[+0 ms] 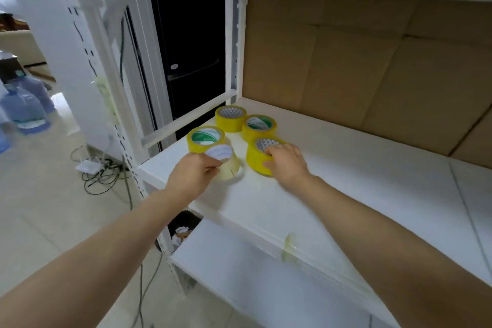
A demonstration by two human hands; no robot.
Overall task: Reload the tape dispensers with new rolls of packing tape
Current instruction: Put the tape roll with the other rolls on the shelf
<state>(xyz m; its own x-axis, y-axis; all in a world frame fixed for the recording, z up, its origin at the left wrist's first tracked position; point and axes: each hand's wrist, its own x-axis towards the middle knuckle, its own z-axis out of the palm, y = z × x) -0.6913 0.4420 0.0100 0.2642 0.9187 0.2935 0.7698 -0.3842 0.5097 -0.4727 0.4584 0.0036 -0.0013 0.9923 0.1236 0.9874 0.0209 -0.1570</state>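
The left hand (194, 173) curled around a pale, almost clear tape roll (231, 165) with a white core, gripping it at the front left corner of the white shelf (346, 173). The picture was too blurred to tell whether the roll was lifted. The right hand (288, 164) gripped a yellow tape roll (256, 158) just beside it, fingertips hooked into the core and thumb against the outer wall, with the roll resting on the shelf. Behind the hands stood three more yellow rolls, close together: a green-labelled roll (205, 138) behind the left hand, a second green-labelled roll (259, 126) behind the right, and a rear roll (230, 118) farthest back. Flat brown cardboard (372, 66) lined the back of the shelf, and a lower white shelf (253, 279) jutted out below. To the left, the pale tiled floor (40, 216) carried tangled black cables (102, 176) and blue water bottles (25, 110), with a black cabinet (191, 48) behind the white frame.
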